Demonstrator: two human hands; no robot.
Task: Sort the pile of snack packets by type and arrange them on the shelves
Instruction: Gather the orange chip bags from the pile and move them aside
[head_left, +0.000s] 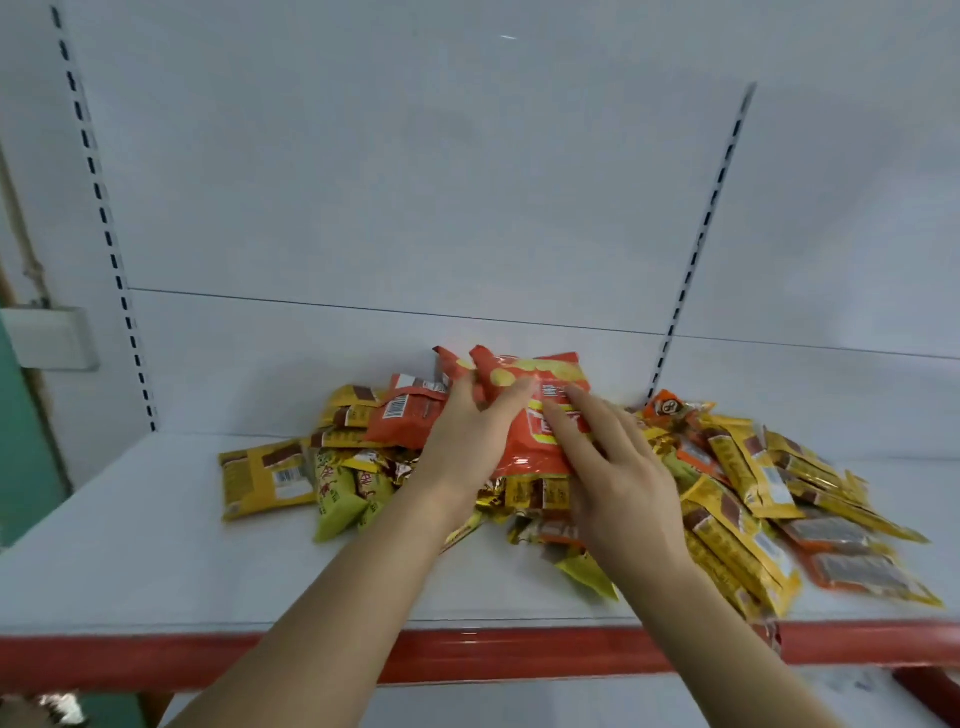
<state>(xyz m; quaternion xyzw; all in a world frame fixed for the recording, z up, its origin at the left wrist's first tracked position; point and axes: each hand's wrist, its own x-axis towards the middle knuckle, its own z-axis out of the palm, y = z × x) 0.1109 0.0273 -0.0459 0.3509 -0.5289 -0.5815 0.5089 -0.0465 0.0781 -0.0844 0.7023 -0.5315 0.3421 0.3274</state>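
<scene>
White shelf (156, 545) with red front edge (519, 654), white slotted back panel (415, 182) behind. Pile of snack packets (727, 493) heaped mid-shelf to right: yellow, orange, green wrappers, blurred at right. Large orange chip packet (524, 415) atop pile, tilted toward back panel. Left hand (467, 441) on its left side, fingers (511, 392) spread, curled over packet edge, gripping. Right hand (618, 478) flat on lower right part, fingers (558, 421) spread, pressing packet face. Yellow barcode packet (265, 480) flat at pile's left end.
</scene>
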